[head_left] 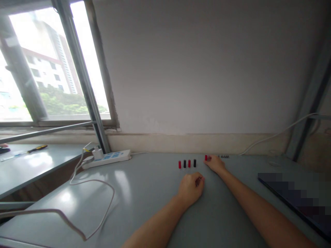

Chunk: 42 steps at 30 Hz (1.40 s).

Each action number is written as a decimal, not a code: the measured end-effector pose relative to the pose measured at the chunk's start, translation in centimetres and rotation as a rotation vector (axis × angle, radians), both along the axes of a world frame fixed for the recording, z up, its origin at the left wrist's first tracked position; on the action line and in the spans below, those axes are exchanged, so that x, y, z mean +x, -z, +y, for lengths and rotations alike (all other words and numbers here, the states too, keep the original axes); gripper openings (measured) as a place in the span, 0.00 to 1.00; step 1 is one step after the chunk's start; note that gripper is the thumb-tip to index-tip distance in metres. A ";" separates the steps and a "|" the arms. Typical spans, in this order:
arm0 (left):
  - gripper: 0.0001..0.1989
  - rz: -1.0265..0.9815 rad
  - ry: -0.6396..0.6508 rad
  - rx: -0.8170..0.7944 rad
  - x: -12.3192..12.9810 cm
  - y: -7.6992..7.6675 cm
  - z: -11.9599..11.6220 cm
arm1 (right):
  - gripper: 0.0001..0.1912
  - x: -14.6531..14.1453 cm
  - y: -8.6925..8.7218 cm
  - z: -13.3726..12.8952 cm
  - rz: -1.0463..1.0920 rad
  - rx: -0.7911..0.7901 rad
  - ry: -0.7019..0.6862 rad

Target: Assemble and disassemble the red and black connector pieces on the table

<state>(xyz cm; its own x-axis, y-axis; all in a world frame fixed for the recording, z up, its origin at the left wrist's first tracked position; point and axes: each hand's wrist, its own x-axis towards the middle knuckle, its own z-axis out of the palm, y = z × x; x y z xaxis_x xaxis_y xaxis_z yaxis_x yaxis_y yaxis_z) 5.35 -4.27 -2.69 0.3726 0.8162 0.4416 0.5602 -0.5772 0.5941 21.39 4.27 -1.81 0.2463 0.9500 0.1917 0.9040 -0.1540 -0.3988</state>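
Alternating from left to right, a red cylinder (179, 164), a black cylinder (184, 164), another red cylinder (189, 163) and another black cylinder (194, 163) stand upright in a row on the grey table. To the right of that row, my right hand (216, 163) pinches a red cylinder (206, 157) by its fingertips. My left hand (190, 188) is closed, just in front of the row, apart from the cylinders. Whatever its curled fingers may hold is hidden.
Small dark pieces (225, 156) lie behind my right hand near the wall. A white power strip (111, 158) with a plug and looping cable (113, 193) is on the left. A dark flat object (284, 196), partly pixelated, lies at right. A screwdriver (37, 148) rests on the neighbouring table.
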 end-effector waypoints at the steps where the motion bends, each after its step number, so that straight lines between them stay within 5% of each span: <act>1: 0.10 0.000 -0.002 0.003 0.0 0.0 0.0 | 0.12 -0.2 0.1 0.0 0.007 0.013 -0.009; 14: 0.11 0.006 -0.014 0.025 0.0 -0.1 0.2 | 0.08 -0.8 -0.6 -3.0 -0.010 -0.011 -0.151; 23: 0.19 0.001 0.035 0.020 -0.2 0.2 0.5 | 0.07 -0.8 -1.2 -7.2 0.035 -0.063 -0.465; 32: 0.09 -0.023 -0.019 -0.002 -0.3 0.1 0.9 | 0.09 -1.8 -2.0 -8.2 -0.100 0.004 -0.594; 42: 0.05 -0.334 -0.139 -0.022 -0.5 -0.5 1.2 | 0.11 -0.8 -2.2 -7.9 -0.100 0.043 -0.407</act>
<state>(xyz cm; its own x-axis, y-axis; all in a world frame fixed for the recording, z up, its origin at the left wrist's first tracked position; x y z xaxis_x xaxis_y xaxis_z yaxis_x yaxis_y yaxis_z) 4.86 -3.06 -2.18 0.0957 0.8593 0.5024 0.4054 -0.4946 0.7687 20.62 -3.59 0.37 -0.1689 0.9567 0.2369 0.9223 0.2382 -0.3043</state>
